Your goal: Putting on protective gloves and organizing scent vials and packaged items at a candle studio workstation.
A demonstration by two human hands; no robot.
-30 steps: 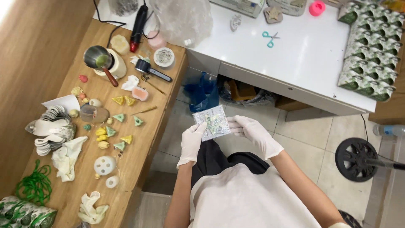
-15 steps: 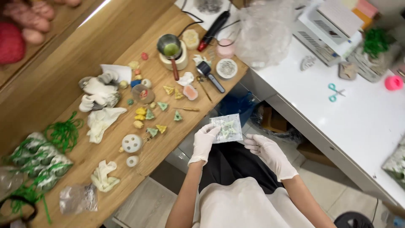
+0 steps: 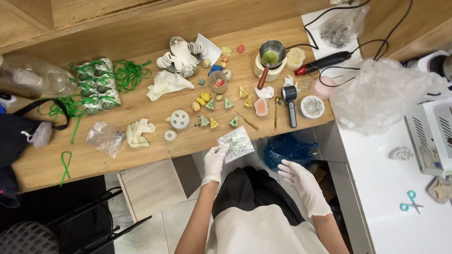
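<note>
left hand (image 3: 214,162) pinches the packet (image 3: 237,144) at the bench (image 3: 141,150) edge; right hand (image 3: 301,181) hangs open. a loose pinch could drop it.

Small clear packet (image 3: 237,143), green-white contents, tilted flat, pinched at corner, over wooden table's front edge.

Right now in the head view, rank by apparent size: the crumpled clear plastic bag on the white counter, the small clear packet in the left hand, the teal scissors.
1. Crumpled clear plastic bag, by far the largest.
2. Small clear packet, pinched in the gloved left hand.
3. Teal scissors, a little smaller than the packet; the gap is modest.
</note>
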